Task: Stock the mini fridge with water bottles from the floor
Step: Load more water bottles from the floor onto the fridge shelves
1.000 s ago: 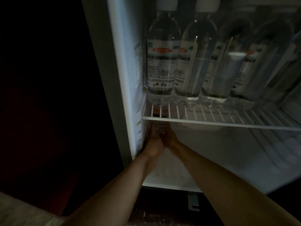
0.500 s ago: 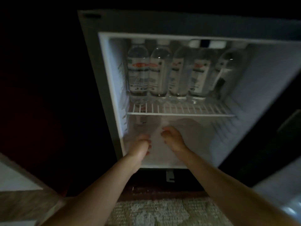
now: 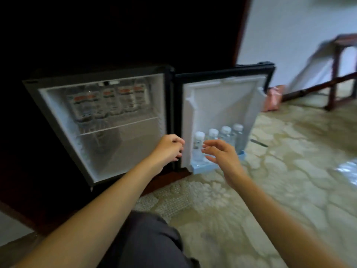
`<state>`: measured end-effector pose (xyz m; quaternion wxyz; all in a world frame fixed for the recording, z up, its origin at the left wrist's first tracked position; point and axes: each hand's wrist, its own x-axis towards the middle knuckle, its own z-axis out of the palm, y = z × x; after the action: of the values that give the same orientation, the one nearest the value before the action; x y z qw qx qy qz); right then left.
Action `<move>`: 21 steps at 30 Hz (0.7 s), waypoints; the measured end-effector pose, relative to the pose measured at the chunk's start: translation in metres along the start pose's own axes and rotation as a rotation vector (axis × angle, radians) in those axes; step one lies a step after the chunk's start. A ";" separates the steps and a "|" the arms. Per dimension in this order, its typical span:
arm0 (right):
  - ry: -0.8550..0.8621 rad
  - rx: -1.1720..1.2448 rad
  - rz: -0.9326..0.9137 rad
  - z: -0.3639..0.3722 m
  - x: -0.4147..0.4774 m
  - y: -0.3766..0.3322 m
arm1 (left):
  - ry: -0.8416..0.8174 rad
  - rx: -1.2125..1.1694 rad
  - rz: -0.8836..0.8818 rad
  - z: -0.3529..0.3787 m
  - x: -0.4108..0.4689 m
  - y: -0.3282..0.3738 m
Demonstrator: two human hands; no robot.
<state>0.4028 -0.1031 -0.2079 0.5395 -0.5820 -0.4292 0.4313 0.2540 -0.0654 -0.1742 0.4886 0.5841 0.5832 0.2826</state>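
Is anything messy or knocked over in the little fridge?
Nothing stands out. The bottles on the wire shelf stand upright in a row, and four bottles stand upright in the door rack. One bottle stands alone below the shelf. No spill shows. Both hands are empty.

Dim, motion-blurred frame; left side black, daylight brightens the right, edges bowed by wide-angle

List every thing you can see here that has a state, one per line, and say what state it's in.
Mini fridge: open, lit inside.
Fridge door: swung wide open.
Upper shelf bottles: upright, in a row.
Lower compartment bottle: blurred, seems upright at the left.
Door rack bottles: four, upright, capped.
Left hand: empty, fingers curled.
Right hand: empty, fingers spread.
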 end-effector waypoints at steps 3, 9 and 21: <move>0.163 -0.003 0.027 -0.074 -0.051 0.005 | -0.065 0.047 0.077 0.073 -0.041 0.015; 0.401 -0.008 0.175 -0.179 -0.141 0.062 | -0.291 0.128 0.092 0.205 -0.097 0.003; 0.872 -0.514 0.608 -0.346 -0.307 0.208 | -0.780 0.369 0.038 0.408 -0.228 -0.042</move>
<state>0.6643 -0.4992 -0.3880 0.3600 -0.9146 -0.0726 0.1695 0.5678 -0.3887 -0.3053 0.5544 0.7355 0.3850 -0.0593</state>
